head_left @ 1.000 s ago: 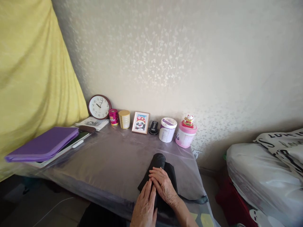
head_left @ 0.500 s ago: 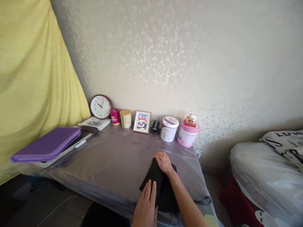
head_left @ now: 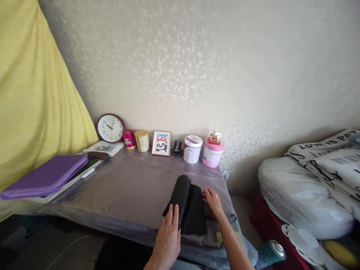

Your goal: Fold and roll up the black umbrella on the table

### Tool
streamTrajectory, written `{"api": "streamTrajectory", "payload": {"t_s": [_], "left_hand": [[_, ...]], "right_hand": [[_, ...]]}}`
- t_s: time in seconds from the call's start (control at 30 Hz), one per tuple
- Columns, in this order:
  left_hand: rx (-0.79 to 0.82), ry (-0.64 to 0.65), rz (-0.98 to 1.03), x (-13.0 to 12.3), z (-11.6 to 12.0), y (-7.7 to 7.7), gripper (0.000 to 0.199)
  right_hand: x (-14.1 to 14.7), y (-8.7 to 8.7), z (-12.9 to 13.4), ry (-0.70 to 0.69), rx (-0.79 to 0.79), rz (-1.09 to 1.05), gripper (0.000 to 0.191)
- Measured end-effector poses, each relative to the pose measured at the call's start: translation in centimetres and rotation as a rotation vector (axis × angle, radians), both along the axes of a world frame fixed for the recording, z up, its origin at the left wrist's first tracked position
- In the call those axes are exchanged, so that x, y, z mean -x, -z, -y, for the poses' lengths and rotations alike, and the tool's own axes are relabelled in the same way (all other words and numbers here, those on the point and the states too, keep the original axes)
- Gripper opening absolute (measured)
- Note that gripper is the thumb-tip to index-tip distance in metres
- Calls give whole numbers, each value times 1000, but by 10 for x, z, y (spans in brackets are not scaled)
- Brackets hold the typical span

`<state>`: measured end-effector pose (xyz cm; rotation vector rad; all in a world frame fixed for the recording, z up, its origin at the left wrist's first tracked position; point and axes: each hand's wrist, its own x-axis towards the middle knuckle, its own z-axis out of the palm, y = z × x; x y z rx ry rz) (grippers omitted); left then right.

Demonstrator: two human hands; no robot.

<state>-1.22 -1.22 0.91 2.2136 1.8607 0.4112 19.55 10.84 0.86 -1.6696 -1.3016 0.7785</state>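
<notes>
A folded black cloth (head_left: pixel 194 212) lies near the front right of the table, its left part bulging up in a rounded fold. I cannot tell whether it is fabric or thin plastic. My left hand (head_left: pixel 168 234) rests along the cloth's lower left side, fingers stretched out and lying close together. At the cloth's right edge, my right hand (head_left: pixel 213 200) has its fingers curled in a pinch on the border. The fingertips there are small and partly hidden.
Along the wall stand a clock (head_left: pixel 111 128), a picture frame (head_left: pixel 161 143), a white tub (head_left: pixel 192 150) and a pink tub (head_left: pixel 213 154) bearing a figurine. A purple folder (head_left: pixel 47 174) lies at left. A spray can (head_left: pixel 271 253) stands beyond the table's right edge.
My right hand has come off the cloth's top and moved right and down to its right edge. The cloth's left part now bulges upward. The view has shifted slightly right.
</notes>
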Motion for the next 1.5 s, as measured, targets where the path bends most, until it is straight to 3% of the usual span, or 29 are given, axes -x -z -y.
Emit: {"api": "streamTrajectory", "payload": {"t_s": [0.2,0.43,0.6,0.77,1.07,1.5], "left_hand": [[44,21,35,4,-1,-9,63],[70,10,47,4,0,-10,63],[83,3,25,3,1,-11,63],[75,-10,13,1,0,-7,62],[44,27,41,5,1,-4,69],[48,29,62,10,-1,-1,51]], "right_hand": [[11,-4,28,-39,137,-158,32],[34,-13,30,-75,185,-118,40],[42,-9,22,-106,86,-80,41],[52,-17,18,-157,-71,-143,41],[89,-25,8,-159,15,-250,49],[111,-29,0,-265,-43,287,30]]}}
